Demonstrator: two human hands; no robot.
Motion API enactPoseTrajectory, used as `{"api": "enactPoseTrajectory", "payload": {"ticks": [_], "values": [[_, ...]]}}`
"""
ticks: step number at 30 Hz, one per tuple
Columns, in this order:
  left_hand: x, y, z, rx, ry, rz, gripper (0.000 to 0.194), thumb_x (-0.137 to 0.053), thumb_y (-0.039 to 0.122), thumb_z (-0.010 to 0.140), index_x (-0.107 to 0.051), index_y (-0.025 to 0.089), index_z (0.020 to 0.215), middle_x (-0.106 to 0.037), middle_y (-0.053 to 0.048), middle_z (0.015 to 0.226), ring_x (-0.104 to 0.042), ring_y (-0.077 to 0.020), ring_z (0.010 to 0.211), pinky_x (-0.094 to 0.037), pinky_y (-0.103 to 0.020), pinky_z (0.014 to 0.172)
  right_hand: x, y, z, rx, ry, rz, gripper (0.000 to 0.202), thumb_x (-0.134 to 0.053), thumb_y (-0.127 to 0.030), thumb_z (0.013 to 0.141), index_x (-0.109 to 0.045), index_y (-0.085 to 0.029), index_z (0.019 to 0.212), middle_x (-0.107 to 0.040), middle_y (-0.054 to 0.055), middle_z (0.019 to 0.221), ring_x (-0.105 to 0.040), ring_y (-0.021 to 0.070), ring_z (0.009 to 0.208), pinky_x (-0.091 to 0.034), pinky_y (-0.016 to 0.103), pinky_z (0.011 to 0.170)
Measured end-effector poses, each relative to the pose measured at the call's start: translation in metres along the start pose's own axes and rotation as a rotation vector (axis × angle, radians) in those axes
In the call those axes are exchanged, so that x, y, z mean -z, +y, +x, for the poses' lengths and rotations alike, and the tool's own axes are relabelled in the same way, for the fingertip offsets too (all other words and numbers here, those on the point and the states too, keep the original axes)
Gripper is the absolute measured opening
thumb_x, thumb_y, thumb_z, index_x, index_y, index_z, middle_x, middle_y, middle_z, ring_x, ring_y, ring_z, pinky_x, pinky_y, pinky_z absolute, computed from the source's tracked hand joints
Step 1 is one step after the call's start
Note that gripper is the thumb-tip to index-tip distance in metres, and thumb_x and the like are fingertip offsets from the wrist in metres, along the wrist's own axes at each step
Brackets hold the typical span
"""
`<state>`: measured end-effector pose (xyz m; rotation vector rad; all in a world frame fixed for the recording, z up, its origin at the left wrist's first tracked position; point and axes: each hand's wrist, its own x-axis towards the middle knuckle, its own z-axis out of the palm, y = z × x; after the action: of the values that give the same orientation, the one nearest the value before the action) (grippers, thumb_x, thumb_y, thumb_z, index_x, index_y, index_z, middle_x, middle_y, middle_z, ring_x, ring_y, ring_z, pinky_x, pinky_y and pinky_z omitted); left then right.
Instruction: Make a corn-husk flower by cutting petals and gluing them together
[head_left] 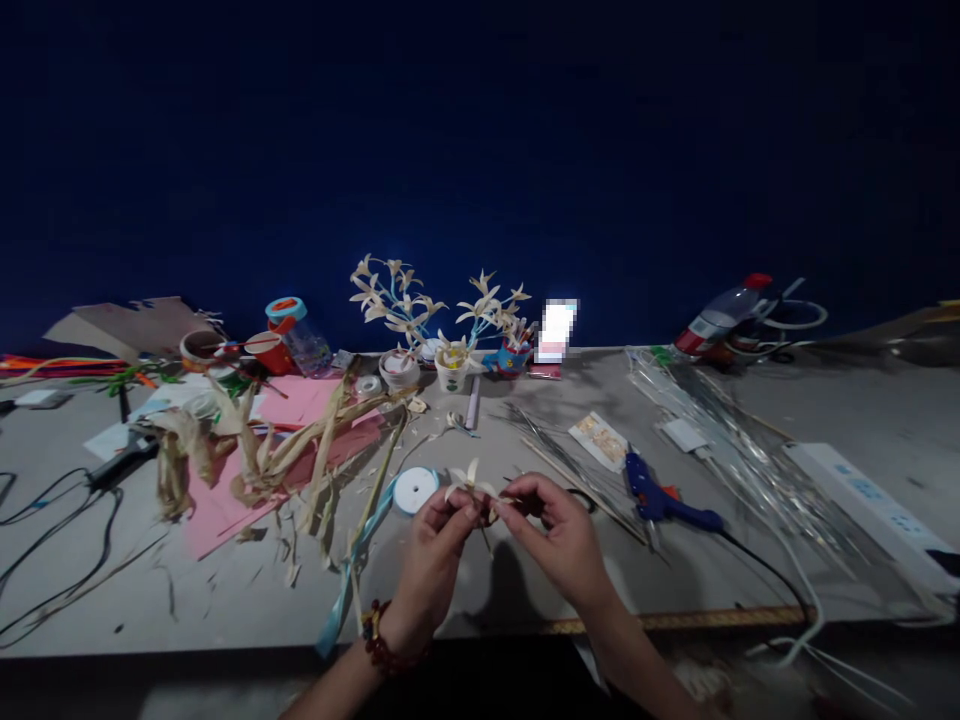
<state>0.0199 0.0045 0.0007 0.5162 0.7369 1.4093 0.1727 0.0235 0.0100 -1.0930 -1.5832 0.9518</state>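
Note:
Near the table's front edge, my left hand [442, 545] pinches a small cream-coloured flower [471, 482] with pointed petals. Its petals spread above the fingertips. My right hand [551, 530] has its thumb and forefinger closed on one petal at the flower's right side. A thin stem shows below the fingers. Just left of the flower lies a white spool [416, 491] with a light blue rim. Light blue ribbon [352, 575] runs down to the table edge beside my left wrist, which wears a beaded bracelet.
Dried husks [259, 460] lie over pink paper [210, 515] at left. Similar flowers stand in a white cup [452, 375] at the back. A blue glue gun [667, 503], wires [720, 430], a power strip [874, 505] and a tilted bottle [720, 318] are at right.

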Motion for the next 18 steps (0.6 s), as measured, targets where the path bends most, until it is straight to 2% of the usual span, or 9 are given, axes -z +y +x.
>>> {"api": "enactPoseTrajectory", "payload": {"ticks": [3,6,11,18], "values": [[0.000,0.000,0.000,-0.004,-0.012,0.036,0.020,-0.082,0.025,0.078,-0.064,0.017,0.074,-0.070,-0.002,0.082,-0.060,-0.0139,0.077,-0.048,-0.028,0.080,0.001,-0.002,-0.001,0.073,0.052,-0.017,0.011,-0.067,-0.024,0.091,-0.063,-0.021,0.081,-0.066,0.001,0.075,-0.063,0.0161,0.068,-0.051,0.027,0.063],[0.001,0.001,0.000,-0.018,-0.019,0.089,0.020,-0.078,0.026,0.082,-0.062,0.017,0.074,-0.069,-0.003,0.081,-0.060,-0.0145,0.077,-0.046,-0.028,0.078,0.008,-0.014,0.001,0.222,0.084,-0.059,0.009,-0.066,-0.016,0.090,-0.064,-0.022,0.083,-0.067,0.001,0.078,-0.064,0.0173,0.073,-0.051,0.028,0.066],[0.003,0.000,-0.002,-0.041,-0.012,0.197,0.018,-0.076,0.029,0.084,-0.063,0.018,0.079,-0.069,-0.001,0.076,-0.060,-0.0145,0.075,-0.045,-0.027,0.078,0.018,-0.039,0.011,0.468,0.036,-0.229,0.016,-0.066,-0.009,0.088,-0.066,-0.024,0.090,-0.070,0.003,0.086,-0.065,0.0205,0.084,-0.052,0.036,0.078],[0.005,0.001,-0.004,-0.040,0.002,0.274,0.023,-0.079,0.033,0.081,-0.062,0.018,0.076,-0.066,0.001,0.070,-0.061,-0.0140,0.069,-0.047,-0.026,0.071,0.011,-0.040,0.022,0.543,0.007,-0.399,0.014,-0.065,-0.010,0.087,-0.066,-0.024,0.092,-0.068,0.006,0.095,-0.063,0.0229,0.092,-0.050,0.040,0.086]]}}
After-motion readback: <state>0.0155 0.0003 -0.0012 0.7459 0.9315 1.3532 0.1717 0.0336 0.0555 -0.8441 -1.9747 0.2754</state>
